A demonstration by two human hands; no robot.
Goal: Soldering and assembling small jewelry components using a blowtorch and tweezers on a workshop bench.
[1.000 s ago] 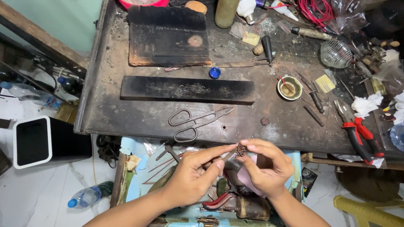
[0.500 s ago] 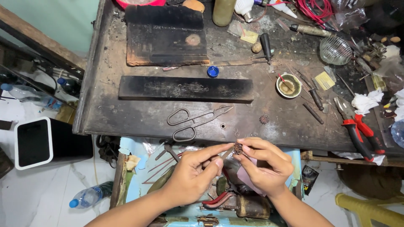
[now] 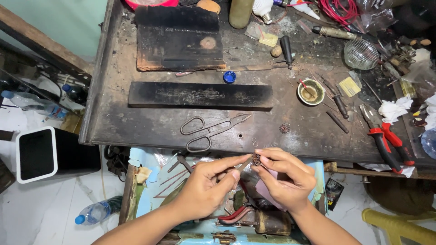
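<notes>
Below the workbench edge, both hands, left and right, pinch one small dark metal piece.

Left hand and right hand meet fingertip to fingertip (both pinched), forearms angled inward.

Both forearms bare, no sleeves or rings.

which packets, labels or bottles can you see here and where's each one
Plastic bottle: on the floor, lower left; clear, blue cap, lying on its side.
Second bottle: floor at far left; clear, blue cap and label.
Yellow packet: right part of the bench; small, flat, squarish.
Dark packet: below the bench edge, right of the right hand; small, with a picture.
</notes>
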